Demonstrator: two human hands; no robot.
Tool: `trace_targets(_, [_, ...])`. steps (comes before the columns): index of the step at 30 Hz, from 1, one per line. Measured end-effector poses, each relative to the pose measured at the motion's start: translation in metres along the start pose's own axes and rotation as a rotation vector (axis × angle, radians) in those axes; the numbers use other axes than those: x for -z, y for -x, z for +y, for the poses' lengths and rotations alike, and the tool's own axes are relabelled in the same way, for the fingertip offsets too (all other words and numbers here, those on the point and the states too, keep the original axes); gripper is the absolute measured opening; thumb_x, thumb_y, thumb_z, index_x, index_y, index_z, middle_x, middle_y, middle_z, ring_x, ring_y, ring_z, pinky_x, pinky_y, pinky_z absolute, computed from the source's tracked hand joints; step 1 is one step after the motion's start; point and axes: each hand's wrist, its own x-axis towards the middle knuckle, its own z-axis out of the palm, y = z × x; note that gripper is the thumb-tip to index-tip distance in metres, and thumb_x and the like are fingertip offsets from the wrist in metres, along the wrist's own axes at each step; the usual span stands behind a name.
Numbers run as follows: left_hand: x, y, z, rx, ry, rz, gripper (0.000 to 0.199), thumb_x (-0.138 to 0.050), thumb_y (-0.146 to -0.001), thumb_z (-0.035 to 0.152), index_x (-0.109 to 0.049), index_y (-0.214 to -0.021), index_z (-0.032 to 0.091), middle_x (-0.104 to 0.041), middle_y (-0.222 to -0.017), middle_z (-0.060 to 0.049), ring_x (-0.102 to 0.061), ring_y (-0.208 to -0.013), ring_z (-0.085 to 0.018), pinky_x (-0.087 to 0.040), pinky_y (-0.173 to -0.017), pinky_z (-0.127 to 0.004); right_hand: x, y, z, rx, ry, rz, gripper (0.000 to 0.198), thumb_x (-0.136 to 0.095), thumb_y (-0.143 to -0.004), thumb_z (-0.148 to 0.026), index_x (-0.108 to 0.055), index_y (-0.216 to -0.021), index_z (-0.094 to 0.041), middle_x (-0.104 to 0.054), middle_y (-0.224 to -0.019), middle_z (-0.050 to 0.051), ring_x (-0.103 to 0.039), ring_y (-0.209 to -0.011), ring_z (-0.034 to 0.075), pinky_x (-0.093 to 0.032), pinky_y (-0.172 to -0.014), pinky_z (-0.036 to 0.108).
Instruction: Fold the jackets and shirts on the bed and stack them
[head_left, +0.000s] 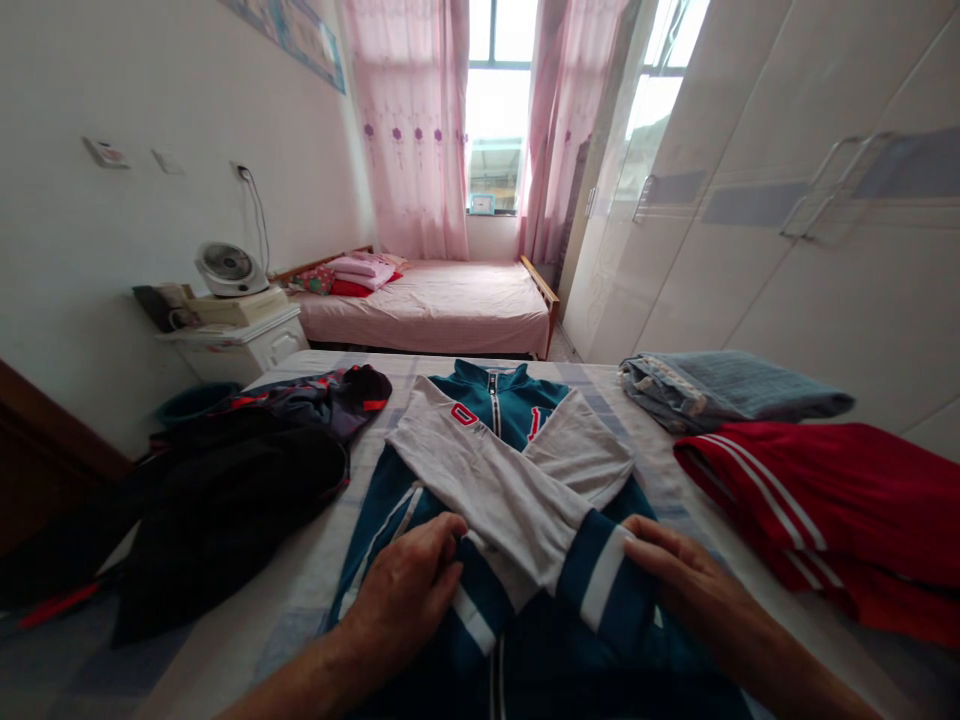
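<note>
A teal zip-up jacket [450, 690] with light grey sleeves lies face up before me, its collar pointing away. Both sleeves [517, 500] are folded across the front and overlap in a cross. Their cuffs are teal with a white band. My left hand [412, 575] is closed at the edge of the left-lying cuff [480, 595], thumb and fingers pinched together. On the other side, my right hand [690, 565] grips the outer edge of the right-lying cuff [611, 570] between thumb and fingers. The lower hem lies in shadow at the bottom of the view.
Dark clothes [247, 490] lie heaped on the left of the sheeted bed [300, 590]. Folded jeans [742, 385] and red clothing with white stripes [840, 500] lie at the right. Beyond stand a pink bed [442, 305], a cabinet [262, 345] with a fan [227, 268], and wardrobes [757, 270].
</note>
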Motion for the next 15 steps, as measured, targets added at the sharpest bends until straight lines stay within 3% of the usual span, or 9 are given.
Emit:
trace_targets(4, [0.012,-0.004,-0.003,0.083,0.208,0.009,0.017,-0.046,-0.081,0.021,-0.053,-0.097,0.021,-0.054,-0.073,0.003,-0.053,-0.067,-0.013,-0.042,-0.061,-0.024,-0.005,0.001,-0.005,-0.031,-0.095,-0.012,0.030,-0.053,-0.082,-0.047,-0.056,-0.076,-0.018,-0.051,-0.065,-0.003,-0.049,-0.058,0.010,-0.040,-0.055,0.022])
trace_targets(10, [0.009,-0.004,-0.009,0.093,0.074,-0.057,0.020,-0.044,-0.079,0.017,-0.055,-0.096,0.020,-0.053,-0.068,0.004,-0.053,-0.064,-0.014,-0.040,-0.061,-0.025,0.003,0.000,0.005,-0.057,-0.059,-0.013,0.031,-0.050,-0.082,-0.050,-0.054,-0.076,-0.019,-0.048,-0.065,-0.004,-0.050,-0.056,0.010,-0.039,-0.049,0.021])
trace_targets(13, [0.007,-0.004,-0.010,0.069,-0.063,-0.050,0.024,-0.043,-0.079,0.015,-0.055,-0.099,0.020,-0.055,-0.071,0.002,-0.056,-0.066,-0.015,-0.043,-0.064,-0.027,0.014,0.001,0.009,-0.027,0.337,0.033,0.035,-0.043,-0.084,-0.053,-0.055,-0.078,-0.021,-0.053,-0.065,-0.002,-0.053,-0.054,0.013,-0.043,-0.050,0.025])
trace_targets(15, [0.007,-0.007,-0.009,0.038,-0.205,0.057,0.027,-0.044,-0.079,0.014,-0.056,-0.102,0.019,-0.060,-0.086,-0.003,-0.060,-0.078,-0.018,-0.047,-0.072,-0.031,0.018,0.001,0.006,0.054,0.638,0.169,0.033,-0.046,-0.082,-0.053,-0.057,-0.080,-0.022,-0.060,-0.074,0.003,-0.060,-0.065,0.018,-0.048,-0.061,0.031])
